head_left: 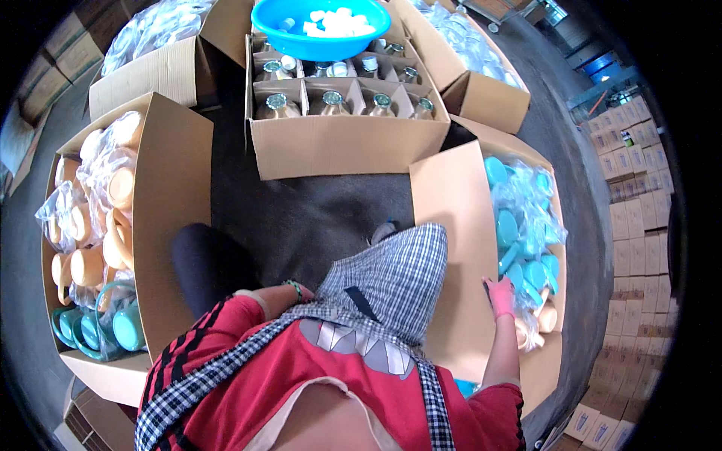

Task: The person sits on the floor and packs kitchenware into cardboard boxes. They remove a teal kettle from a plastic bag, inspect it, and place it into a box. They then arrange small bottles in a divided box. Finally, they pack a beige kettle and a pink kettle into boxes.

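Observation:
My right hand [499,298], in a pink glove with dark fingertips, reaches over the inner edge of the right carton [451,225]. Its fingers look apart, close to the teal plastic lids with handles [515,272]; I cannot make out anything held. Teal and peach plastic pieces, some in clear bags [535,203], fill that carton. My left forearm rests at my lap, and the hand beyond its patterned wristband is mostly hidden by the checked apron [398,278].
Ahead, a divided carton [346,143] holds several capped metallic bottles [333,103]. A blue basin [322,46] of white caps sits on it. The left carton [177,225] holds peach [86,267] and teal lids. Cartons of clear-bagged items stand at the far left [143,90] and far right [489,101].

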A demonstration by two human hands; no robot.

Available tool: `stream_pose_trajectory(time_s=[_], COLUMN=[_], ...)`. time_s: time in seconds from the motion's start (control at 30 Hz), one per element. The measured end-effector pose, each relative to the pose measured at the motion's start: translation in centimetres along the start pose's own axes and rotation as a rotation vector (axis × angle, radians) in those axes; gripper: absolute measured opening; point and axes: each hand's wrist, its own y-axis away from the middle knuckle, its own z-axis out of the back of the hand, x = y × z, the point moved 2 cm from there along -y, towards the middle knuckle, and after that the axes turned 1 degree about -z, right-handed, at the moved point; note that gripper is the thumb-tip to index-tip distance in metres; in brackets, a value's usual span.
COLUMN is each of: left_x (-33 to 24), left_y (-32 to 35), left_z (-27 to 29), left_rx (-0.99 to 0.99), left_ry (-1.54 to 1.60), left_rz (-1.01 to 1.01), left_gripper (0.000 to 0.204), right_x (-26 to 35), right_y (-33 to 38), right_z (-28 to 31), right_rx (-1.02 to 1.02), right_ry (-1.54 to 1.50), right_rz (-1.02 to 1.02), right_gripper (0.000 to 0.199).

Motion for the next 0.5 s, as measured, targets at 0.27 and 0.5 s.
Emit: stream_pose_trajectory(time_s=[0.27,0.5], left_x=[1.0,2.6], left_y=[-1.4,-1.5], left_z=[-3.2,0.5], left_rx=[0.181,0.263], left_ry=[0.184,0.417], left_rz=[-0.07,-0.041], left_gripper=[0.032,0.033], right_x=[0.6,-1.9], right_y=[0.2,0.6], right_z=[-1.8,-3.3], right_rx=[-0.019,-0.091], right_ry=[-0.402,-0.39], right_rz=[-0.071,-0.041], right_gripper=[0.051,0.048])
